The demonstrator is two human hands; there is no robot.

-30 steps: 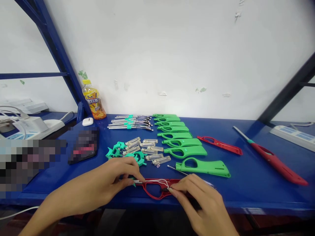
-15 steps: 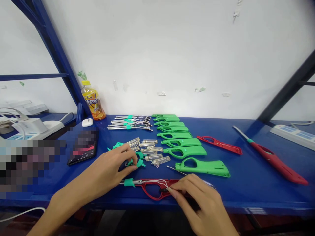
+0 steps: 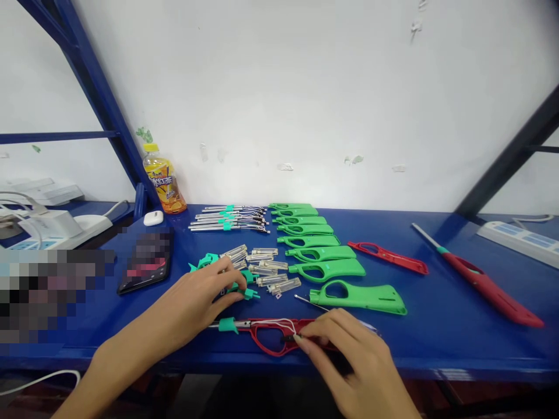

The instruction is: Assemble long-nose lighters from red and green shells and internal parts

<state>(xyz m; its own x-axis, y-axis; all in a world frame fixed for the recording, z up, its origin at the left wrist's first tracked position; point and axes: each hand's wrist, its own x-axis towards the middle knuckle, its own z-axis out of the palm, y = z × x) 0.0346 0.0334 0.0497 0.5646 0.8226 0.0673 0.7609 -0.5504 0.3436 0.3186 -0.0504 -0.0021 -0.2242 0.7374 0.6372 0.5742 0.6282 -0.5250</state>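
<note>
A red lighter shell half [image 3: 275, 337] lies at the front edge of the blue table [image 3: 437, 314], with a metal tube and a teal collar [image 3: 227, 325] sticking out to its left and white wires across it. My right hand [image 3: 349, 355] rests on its right part, fingertips pinched at the wires. My left hand [image 3: 196, 299] reaches into the pile of teal trigger pieces [image 3: 247, 288], thumb and fingers closing on one. Clear small gas tanks [image 3: 271, 270] lie just beyond.
A row of green shell halves [image 3: 323, 256] runs back toward the wall, with metal tube assemblies [image 3: 229, 218] to its left. Another red shell half [image 3: 388, 258] and a finished red lighter [image 3: 484, 285] lie right. A phone [image 3: 146, 262], an earbud case [image 3: 153, 218] and a drink bottle [image 3: 163, 177] sit left.
My left hand let go of the tube end of the red shell and moved back to the teal pieces, where it now closes on one. My right hand stayed put.
</note>
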